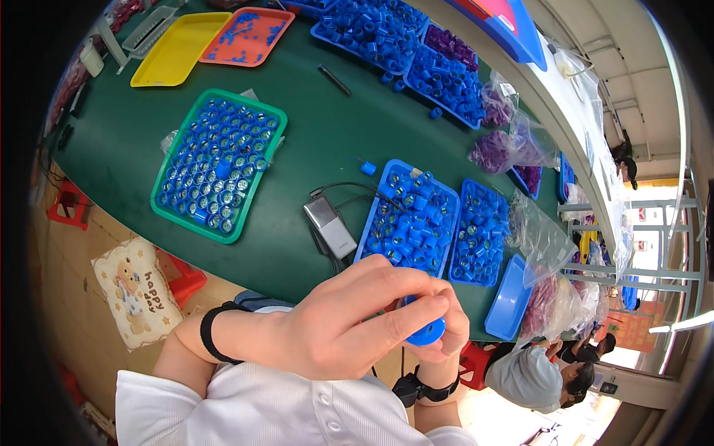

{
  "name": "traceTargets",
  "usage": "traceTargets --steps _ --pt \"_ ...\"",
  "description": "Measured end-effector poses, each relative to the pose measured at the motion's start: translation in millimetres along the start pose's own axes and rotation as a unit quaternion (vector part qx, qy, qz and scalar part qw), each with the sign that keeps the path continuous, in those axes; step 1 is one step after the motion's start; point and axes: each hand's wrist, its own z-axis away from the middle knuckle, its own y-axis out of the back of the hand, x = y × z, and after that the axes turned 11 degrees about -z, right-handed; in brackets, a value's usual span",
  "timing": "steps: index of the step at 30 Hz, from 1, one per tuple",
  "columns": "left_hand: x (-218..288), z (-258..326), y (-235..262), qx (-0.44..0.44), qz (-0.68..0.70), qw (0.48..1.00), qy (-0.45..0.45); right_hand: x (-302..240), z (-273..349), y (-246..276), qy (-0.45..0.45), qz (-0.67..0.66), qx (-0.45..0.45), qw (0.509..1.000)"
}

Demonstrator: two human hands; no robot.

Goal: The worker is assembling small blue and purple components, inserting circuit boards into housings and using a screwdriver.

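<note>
Both of my hands meet above the table's near edge, closed around a round blue plastic cap point(427, 333). My left hand point(346, 320), with a black band at its wrist, wraps over the cap from the left. My right hand point(452, 327), with a black watch, grips it from the right; its fingers are partly hidden. Just beyond the hands stands a blue tray point(360, 251) heaped with loose blue caps. A second, narrower blue tray point(453, 279) of similar caps is to its right. A grey power bank point(329, 225) with a black cable lies to the left.
A green tray point(158, 167) of caps in rows stands left on the green table point(312, 134). Yellow point(178, 48) and orange point(260, 52) trays lie far left. Farther back are heaped blue parts point(372, 30). A blue tray point(508, 301) and plastic bags point(543, 230) sit right.
</note>
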Motion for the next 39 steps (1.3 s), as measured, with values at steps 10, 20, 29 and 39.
traceTargets --steps 10,20,29,39 --pt "-7 -2 5 -0.023 -0.070 0.997 -0.029 -9 -7 -16 -0.089 -0.082 0.009 0.993" --pt "2 -5 4 -0.028 -0.056 0.998 -0.030 4 -16 -9 -0.006 -0.134 -0.105 0.985" --pt "9 -1 -4 0.070 -0.135 0.985 -0.082 12 -7 -10 -0.020 -0.156 -0.076 0.985" --pt "12 -2 1 0.058 -0.144 0.983 -0.098 8 -4 -14 -0.100 -0.215 -0.110 0.965"
